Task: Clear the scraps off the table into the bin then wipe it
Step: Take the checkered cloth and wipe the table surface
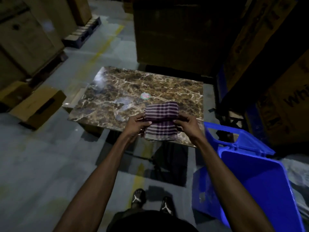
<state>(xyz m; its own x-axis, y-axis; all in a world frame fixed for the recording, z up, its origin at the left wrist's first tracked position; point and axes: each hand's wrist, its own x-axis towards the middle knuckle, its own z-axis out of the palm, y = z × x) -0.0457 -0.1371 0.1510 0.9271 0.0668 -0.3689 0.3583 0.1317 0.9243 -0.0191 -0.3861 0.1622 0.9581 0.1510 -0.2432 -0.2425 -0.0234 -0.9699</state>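
**Both hands raised, gripping**

Both bare arms reach straight forward, nearly parallel. The left hand (135, 125) and right hand (188, 125) face each other at the same height, fingers curled, each pinching one side of a cloth (160, 120).

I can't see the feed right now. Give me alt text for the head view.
Both hands, left hand and right hand, hold a folded purple checked cloth over the near edge of a marble-patterned table. Clear plastic scraps and a round sticker lie on it; an open blue bin stands to the right.
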